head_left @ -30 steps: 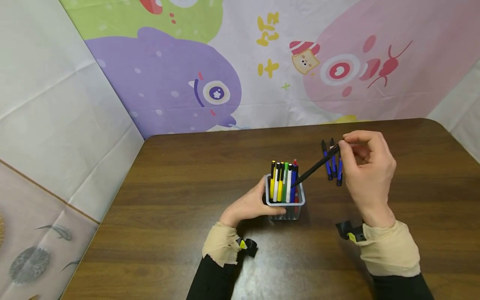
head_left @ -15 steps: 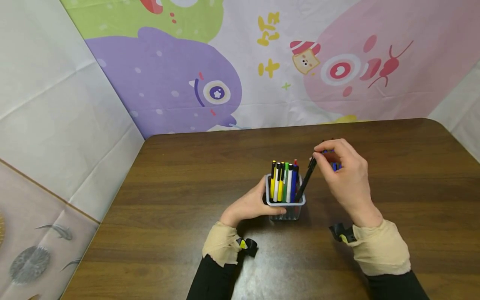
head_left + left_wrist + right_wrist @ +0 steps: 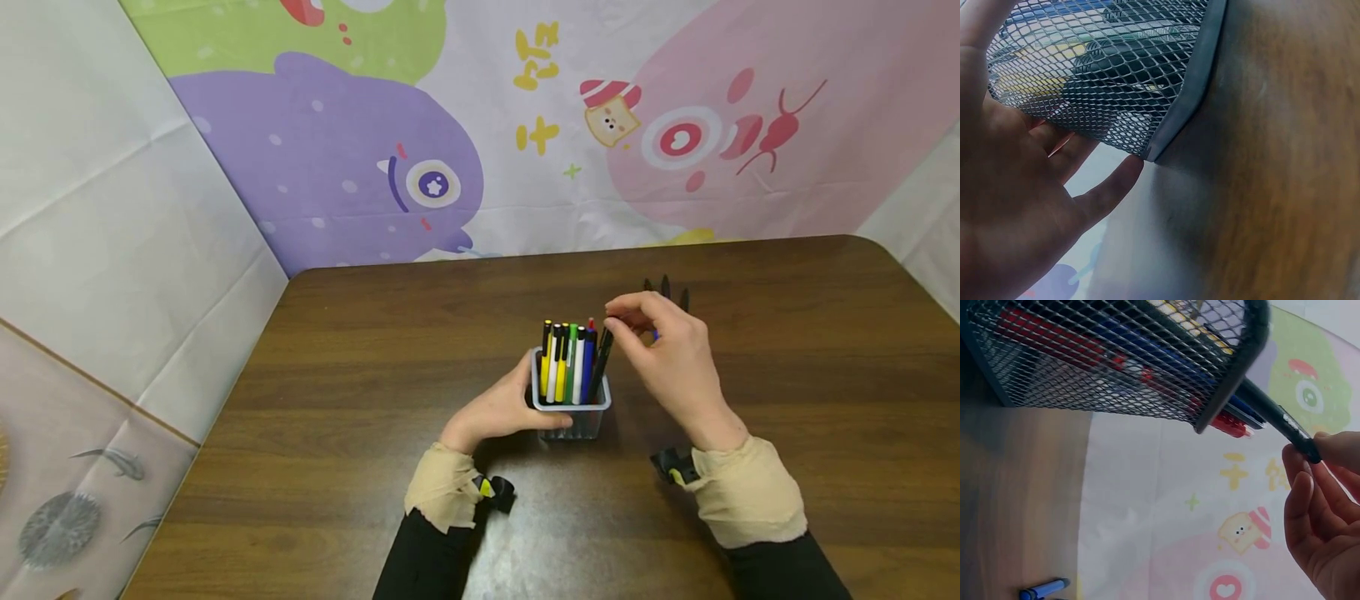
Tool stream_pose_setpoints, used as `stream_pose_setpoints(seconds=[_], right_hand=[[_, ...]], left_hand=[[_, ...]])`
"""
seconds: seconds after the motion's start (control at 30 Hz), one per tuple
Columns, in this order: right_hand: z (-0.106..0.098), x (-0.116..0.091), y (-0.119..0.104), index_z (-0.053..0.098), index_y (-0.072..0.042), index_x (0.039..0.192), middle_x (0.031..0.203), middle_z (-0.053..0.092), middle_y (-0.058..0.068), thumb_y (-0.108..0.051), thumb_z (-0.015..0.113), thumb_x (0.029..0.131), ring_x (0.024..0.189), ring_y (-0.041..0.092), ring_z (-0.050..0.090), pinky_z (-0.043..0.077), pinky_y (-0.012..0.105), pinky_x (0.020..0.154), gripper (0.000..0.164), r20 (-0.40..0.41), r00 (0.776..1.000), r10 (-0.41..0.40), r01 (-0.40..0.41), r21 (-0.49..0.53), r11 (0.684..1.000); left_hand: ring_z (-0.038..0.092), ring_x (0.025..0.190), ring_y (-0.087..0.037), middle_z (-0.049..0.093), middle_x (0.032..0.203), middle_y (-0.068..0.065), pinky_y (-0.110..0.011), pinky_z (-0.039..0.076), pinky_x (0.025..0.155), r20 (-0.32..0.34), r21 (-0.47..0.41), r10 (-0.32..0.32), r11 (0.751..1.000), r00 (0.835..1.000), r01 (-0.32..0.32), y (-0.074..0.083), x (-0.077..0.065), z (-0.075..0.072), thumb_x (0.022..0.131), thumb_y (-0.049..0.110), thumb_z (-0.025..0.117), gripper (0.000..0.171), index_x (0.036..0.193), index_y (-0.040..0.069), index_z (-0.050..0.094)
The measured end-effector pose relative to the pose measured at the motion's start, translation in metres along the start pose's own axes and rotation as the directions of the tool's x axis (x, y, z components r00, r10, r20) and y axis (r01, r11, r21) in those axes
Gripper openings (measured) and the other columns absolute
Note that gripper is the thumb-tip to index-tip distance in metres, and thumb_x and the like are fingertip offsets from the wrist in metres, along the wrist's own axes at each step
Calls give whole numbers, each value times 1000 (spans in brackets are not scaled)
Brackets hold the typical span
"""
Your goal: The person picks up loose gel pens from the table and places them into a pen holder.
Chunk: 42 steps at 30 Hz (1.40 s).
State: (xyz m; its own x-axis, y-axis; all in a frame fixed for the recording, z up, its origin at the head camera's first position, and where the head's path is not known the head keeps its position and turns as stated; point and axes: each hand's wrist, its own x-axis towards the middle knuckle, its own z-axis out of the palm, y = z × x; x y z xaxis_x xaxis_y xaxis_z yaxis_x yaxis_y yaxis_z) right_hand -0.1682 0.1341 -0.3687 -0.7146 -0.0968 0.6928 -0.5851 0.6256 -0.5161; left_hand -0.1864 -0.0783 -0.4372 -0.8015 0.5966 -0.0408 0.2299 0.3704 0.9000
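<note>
A mesh pen holder [image 3: 583, 427] stands on the table, packed with upright pens in yellow, white, green, blue and red. My left hand [image 3: 495, 408] grips its left side, thumb across the front; the left wrist view shows fingers along the mesh [image 3: 1141, 69]. Between thumb and fingertips, my right hand [image 3: 671, 362] pinches the top end of a black pen [image 3: 602, 358]. This pen leans a little to the right, its lower part inside the holder at the right side. In the right wrist view a red pen [image 3: 1230, 425] pokes out of the rim beside it.
Behind my right hand lie several blue pens with black tips [image 3: 665, 286], partly hidden by it; one blue pen [image 3: 1044, 589] shows in the right wrist view. A cartoon-print cloth [image 3: 525, 192] hangs along the back edge of the brown table [image 3: 337, 358].
My right hand has moved left and down toward the holder. The black pen has swung from a low slant to nearly upright inside it. My left hand has stayed put.
</note>
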Motion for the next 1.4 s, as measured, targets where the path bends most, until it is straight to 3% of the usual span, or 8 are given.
stream_pose_setpoints(seconds=[0.2, 0.47, 0.67, 1.1, 1.4], right_hand=[[6, -1, 3, 65, -7, 91, 81, 65, 2, -6, 70, 78, 66, 8, 57, 42, 15, 59, 14, 27, 1000, 7, -7, -18, 1000], [7, -2, 7, 69, -7, 94, 81, 69, 2, -9, 70, 79, 64, 10, 61, 44, 15, 59, 15, 27, 999, 35, -34, -35, 999], [8, -3, 9, 70, -9, 92, 79, 70, 2, -12, 69, 80, 62, 11, 62, 42, 12, 58, 12, 44, 998, 55, -53, -41, 998], [10, -3, 10, 71, -10, 89, 79, 70, 2, -12, 68, 81, 61, 11, 60, 46, 25, 55, 8, 81, 995, 65, -63, -37, 997], [11, -4, 10, 70, -10, 90, 83, 69, 1, -12, 68, 81, 65, 11, 61, 48, 27, 58, 10, 111, 992, 61, -61, -11, 998]], left_hand=[[48, 108, -11, 45, 126, -2, -30, 39, 94, -16, 23, 17, 1000, 1000, -17, 0, 0, 1, 71, 24, 78, 90, 139, 19, 20], [50, 107, -12, 47, 124, -2, -29, 39, 93, -5, -8, 7, 1000, 1000, -7, 5, 0, 0, 71, 19, 78, 88, 139, 20, 21], [50, 108, -11, 46, 125, -1, -29, 39, 93, -3, -10, -4, 1000, 1000, 4, 0, 0, 1, 72, 23, 78, 90, 140, 22, 19], [51, 105, -11, 49, 122, -4, -28, 40, 92, -1, -28, 12, 1000, 1000, -13, -1, 0, 0, 73, 18, 77, 82, 136, 20, 24], [50, 104, -11, 47, 125, -5, -28, 39, 92, 6, -49, -6, 999, 1000, 7, 0, 2, 1, 72, 13, 77, 90, 140, 21, 18]])
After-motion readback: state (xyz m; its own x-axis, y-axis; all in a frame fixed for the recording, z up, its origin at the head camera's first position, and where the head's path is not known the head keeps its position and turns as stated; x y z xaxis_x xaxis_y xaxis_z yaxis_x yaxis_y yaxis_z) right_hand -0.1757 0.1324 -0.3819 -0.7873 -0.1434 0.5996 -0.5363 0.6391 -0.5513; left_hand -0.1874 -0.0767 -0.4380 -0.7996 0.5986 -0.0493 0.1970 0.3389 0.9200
